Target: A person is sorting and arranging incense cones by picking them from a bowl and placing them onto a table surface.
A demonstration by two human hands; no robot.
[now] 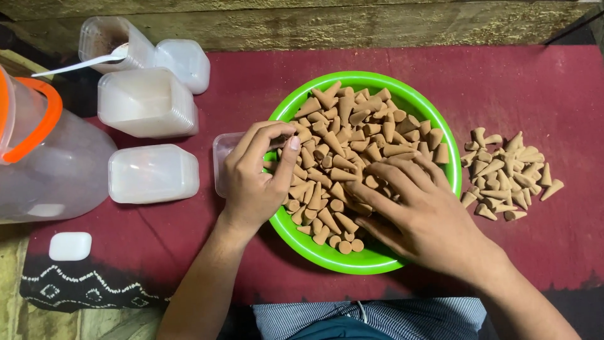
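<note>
We see our left hand (255, 179) curled into a loose fist, knuckles up, the fingers bent inward and the thumb (288, 157) pressed up along the side of the index finger, nail facing us. Its wrist is straight and the bare forearm (198, 283) runs down to the lower left edge. Our right hand (415, 211) lies palm down, fingers (377, 189) spread and stretched toward the left, slightly bent at the knuckles. Its wrist bends a little, and the bare right forearm (528, 302) leaves at the lower right corner. The two hands sit near each other without touching.
</note>
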